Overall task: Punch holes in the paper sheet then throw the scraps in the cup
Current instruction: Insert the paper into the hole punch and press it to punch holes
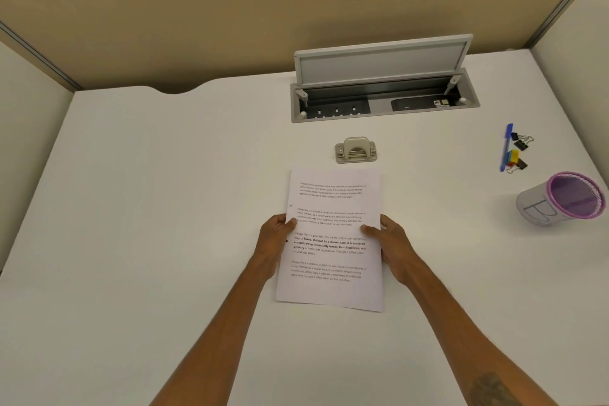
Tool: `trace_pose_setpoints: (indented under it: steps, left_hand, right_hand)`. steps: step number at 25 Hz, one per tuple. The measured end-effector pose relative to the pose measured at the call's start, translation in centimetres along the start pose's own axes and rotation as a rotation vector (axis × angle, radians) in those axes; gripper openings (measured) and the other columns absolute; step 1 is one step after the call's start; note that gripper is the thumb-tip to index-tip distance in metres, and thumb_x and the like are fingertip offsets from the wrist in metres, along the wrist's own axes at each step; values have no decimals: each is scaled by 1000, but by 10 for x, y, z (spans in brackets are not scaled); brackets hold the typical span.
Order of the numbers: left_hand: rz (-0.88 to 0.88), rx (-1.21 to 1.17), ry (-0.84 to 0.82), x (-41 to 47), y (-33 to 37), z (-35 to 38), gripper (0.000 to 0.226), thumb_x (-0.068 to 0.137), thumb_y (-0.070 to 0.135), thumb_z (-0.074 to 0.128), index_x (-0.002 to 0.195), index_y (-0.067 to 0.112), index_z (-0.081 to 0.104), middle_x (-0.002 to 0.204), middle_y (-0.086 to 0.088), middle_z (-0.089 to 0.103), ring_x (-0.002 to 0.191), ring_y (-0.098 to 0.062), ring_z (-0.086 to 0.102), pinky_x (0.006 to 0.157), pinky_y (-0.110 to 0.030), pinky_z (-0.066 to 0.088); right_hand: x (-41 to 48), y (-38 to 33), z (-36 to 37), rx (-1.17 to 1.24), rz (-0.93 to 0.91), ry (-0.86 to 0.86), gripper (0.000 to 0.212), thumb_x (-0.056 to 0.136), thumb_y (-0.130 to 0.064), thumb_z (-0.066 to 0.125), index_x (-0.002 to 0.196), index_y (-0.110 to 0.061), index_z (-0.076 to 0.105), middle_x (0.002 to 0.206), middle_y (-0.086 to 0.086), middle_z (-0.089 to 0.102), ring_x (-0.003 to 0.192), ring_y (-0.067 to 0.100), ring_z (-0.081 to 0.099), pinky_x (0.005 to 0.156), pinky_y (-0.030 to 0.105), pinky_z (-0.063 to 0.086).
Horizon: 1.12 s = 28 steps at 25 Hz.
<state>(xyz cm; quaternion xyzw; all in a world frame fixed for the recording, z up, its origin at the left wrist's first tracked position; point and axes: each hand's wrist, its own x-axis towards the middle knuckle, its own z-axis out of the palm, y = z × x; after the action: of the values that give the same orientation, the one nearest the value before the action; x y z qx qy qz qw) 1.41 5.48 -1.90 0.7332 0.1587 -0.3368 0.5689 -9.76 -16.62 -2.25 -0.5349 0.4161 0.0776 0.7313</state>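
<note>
Head view: printed paper sheet point(331, 241) held by both side edges.
Left hand point(275, 241) and right hand point(390, 242) each pinch an edge, thumbs on top; its long axis runs away from them toward the hole punch point(356, 150) just beyond on the worktop point(164, 208). Purple-rimmed cup point(560, 199) sits well off to the right hand's side.

An office cubicle: a white worktop point(148, 208) fenced by tan partition panels point(230, 3), with an open cable-and-socket hatch point(384, 99), hole punch point(356, 150), binder clips point(522, 142) and pen point(506, 147).
</note>
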Motion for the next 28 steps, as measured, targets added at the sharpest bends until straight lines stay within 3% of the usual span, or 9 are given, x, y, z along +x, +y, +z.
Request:
trace_pose_setpoints:
  steps: [3, 6, 8, 12, 16, 20, 24, 28]
  left_hand:
    - [23, 22, -10, 0, 0, 3, 16, 99, 19, 59, 111, 14, 67, 99, 1, 74, 67, -2, 72, 52, -16, 54]
    - [27, -29, 34, 1, -2, 6, 15, 100, 18, 57, 110, 16, 68, 105, -1, 74, 85, -15, 73, 74, -31, 61]
    - [26, -83, 75, 0, -6, 9, 12, 99, 17, 57, 101, 21, 69, 105, 0, 75, 88, -17, 72, 81, -35, 60]
    - [23, -111, 90, -2, -11, 12, 14, 100, 21, 57, 96, 23, 70, 105, 1, 76, 94, -21, 72, 89, -40, 59]
    - [48, -54, 75, 3, -4, 7, 15, 100, 16, 56, 102, 23, 70, 107, -3, 76, 91, -20, 73, 87, -40, 60]
    - [80, -97, 92, 1, 12, 8, 16, 100, 15, 57, 107, 18, 70, 108, -4, 76, 94, -23, 73, 89, -41, 59]
    - [243, -154, 81, -10, 36, 10, 16, 100, 19, 57, 104, 25, 71, 100, 10, 77, 91, -14, 74, 74, -25, 61]
    - [400, -196, 72, -31, 48, 10, 17, 102, 22, 55, 109, 30, 69, 105, 13, 77, 93, -7, 73, 70, -17, 57]
  right_hand:
    - [2, -3, 12, -25, -51, 104, 23, 94, -11, 64, 116, -17, 67, 107, 2, 76, 89, 24, 75, 73, 36, 61]
    - [1, -3, 16, -69, -32, 161, 8, 97, -17, 58, 92, -16, 64, 100, 3, 73, 83, 23, 69, 77, 34, 55]
    - [0, 0, 21, -120, -37, 211, 22, 99, -22, 53, 78, -15, 54, 90, 5, 67, 78, 22, 58, 73, 32, 47]
    - [-1, 3, 34, -176, -83, 291, 25, 100, -23, 48, 78, -13, 48, 84, 7, 59, 74, 21, 49, 67, 31, 39]
    - [3, 0, 29, -215, -59, 274, 23, 96, -19, 52, 78, -14, 40, 80, 8, 47, 72, 20, 38, 65, 30, 29]
    - [6, -18, 27, -185, -52, 194, 15, 96, -18, 56, 84, -13, 50, 86, 11, 56, 77, 20, 48, 72, 33, 37]
    - [-2, -46, 25, -121, -195, 196, 25, 98, -22, 56, 91, 2, 57, 87, 6, 67, 76, 20, 58, 72, 34, 46]
    - [-31, -57, 25, -96, -399, 167, 16, 100, -28, 57, 98, -16, 67, 95, -3, 76, 83, 17, 69, 75, 35, 56]
